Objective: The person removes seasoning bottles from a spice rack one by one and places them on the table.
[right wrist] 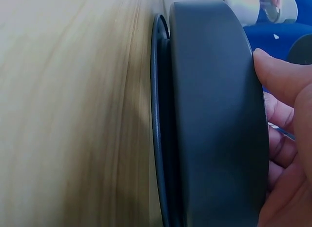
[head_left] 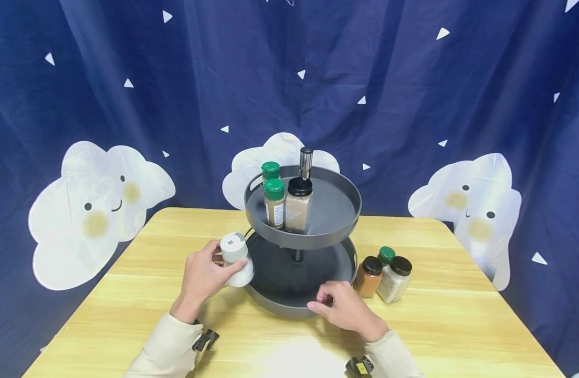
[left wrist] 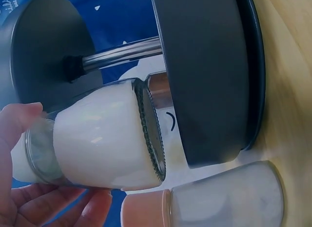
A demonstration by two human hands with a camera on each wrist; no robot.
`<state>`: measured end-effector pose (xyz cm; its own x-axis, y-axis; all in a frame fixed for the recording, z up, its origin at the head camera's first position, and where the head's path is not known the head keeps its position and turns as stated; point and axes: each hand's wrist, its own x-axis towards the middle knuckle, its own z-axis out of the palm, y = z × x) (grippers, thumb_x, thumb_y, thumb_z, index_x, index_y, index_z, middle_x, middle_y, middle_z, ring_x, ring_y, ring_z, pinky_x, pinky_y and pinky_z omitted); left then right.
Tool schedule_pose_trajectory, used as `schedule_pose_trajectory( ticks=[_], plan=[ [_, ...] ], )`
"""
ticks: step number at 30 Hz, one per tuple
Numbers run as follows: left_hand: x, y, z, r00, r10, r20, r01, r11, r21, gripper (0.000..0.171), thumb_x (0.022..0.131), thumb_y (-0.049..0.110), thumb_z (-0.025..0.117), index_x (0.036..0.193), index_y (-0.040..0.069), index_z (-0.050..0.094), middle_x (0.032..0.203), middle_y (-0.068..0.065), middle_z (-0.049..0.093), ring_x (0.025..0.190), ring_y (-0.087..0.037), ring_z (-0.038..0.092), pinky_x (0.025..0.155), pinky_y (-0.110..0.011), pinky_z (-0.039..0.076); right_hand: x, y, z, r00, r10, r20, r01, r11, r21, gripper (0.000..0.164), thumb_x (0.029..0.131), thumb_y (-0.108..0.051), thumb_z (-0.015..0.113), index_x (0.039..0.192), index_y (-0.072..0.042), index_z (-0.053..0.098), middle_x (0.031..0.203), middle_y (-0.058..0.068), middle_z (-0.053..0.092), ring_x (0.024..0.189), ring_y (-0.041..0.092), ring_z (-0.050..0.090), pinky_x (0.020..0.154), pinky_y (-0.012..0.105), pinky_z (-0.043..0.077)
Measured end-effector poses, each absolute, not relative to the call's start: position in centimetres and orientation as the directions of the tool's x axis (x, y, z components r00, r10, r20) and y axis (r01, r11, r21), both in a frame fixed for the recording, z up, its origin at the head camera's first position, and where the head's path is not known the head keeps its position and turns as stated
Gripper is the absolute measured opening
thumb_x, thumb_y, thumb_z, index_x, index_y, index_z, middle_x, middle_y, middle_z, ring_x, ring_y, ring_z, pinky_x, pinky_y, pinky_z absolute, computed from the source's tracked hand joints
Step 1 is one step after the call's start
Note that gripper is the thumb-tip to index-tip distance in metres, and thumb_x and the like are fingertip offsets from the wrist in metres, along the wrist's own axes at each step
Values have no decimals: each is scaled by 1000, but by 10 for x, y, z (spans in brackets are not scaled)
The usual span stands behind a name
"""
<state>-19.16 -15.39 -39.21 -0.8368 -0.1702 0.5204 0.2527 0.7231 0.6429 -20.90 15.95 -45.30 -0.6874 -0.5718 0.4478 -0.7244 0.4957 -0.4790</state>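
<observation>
Just beside lower tray [head_left: 289, 311], white jar [left wrist: 100, 139] gripped in left hand [head_left: 203, 275]; right hand [head_left: 343, 304] curled round tray's rim

Sets right hand [right wrist: 287, 124] at a dark tray [right wrist: 219, 114], with thumb [right wrist: 279, 71] against the rim [right wrist: 263, 102] and fingers [right wrist: 282, 146] partly hidden behind, over a wood table [right wrist: 73, 114], with a white jar [right wrist: 242, 8] beyond.

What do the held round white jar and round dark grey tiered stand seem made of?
Jar: likely glossy glass, from its highlights and ridged base. Stand: matte walls suggest coated metal or plastic. Silver cylindrical post: reflections suggest polished metal.
</observation>
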Motion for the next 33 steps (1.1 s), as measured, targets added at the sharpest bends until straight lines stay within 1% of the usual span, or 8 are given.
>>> schedule_pose_trajectory(
  ticks=[9, 15, 22, 25, 29, 33],
  plan=[
    [-189, -161, -395, -829, -161, 536, 260, 737, 624, 49, 63, 32, 86, 100, 6, 67, 83, -15, 74, 67, -22, 70, 62, -44, 57, -209, 160, -452, -687, -569, 452, -725, 493, -481, 28, 78, -27, 76, 62, -26, 53, 61, -16, 50, 55, -1, 45, 48, 15, 43],
    [-185, -164, -396, -826, -143, 546, 281, 735, 617, 50, 63, 29, 86, 104, 7, 67, 84, -14, 74, 68, -22, 70, 61, -43, 58, -209, 161, -453, -690, -568, 448, -722, 495, -484, 28, 78, -29, 76, 62, -27, 53, 61, -16, 50, 54, -1, 45, 48, 15, 43],
    [-181, -167, -395, -836, -134, 532, 265, 750, 606, 54, 63, 29, 86, 109, 10, 66, 83, -8, 74, 68, -18, 69, 60, -40, 57, -209, 161, -453, -698, -567, 438, -713, 492, -499, 28, 78, -29, 76, 62, -27, 53, 60, -15, 50, 54, -1, 45, 48, 16, 43],
    [-179, -169, -395, -842, -137, 522, 252, 755, 605, 54, 63, 30, 85, 110, 12, 66, 83, -8, 74, 69, -18, 69, 60, -40, 57, -210, 161, -454, -698, -567, 438, -713, 492, -499, 28, 79, -30, 76, 62, -27, 53, 60, -16, 49, 54, -1, 45, 48, 16, 43],
    [-178, -171, -396, -853, -146, 501, 235, 750, 618, 52, 65, 30, 85, 108, 8, 66, 84, -12, 74, 70, -21, 70, 62, -42, 57, -210, 161, -453, -695, -563, 447, -717, 493, -493, 29, 78, -29, 77, 62, -27, 53, 60, -16, 49, 54, -1, 45, 48, 16, 43],
    [-176, -175, -398, -866, -153, 476, 208, 756, 621, 48, 66, 31, 84, 101, 3, 66, 86, -16, 74, 72, -25, 70, 64, -44, 57, -210, 161, -452, -698, -561, 444, -714, 496, -494, 28, 77, -28, 77, 62, -27, 53, 61, -15, 50, 55, -1, 45, 48, 16, 44]
  ],
)
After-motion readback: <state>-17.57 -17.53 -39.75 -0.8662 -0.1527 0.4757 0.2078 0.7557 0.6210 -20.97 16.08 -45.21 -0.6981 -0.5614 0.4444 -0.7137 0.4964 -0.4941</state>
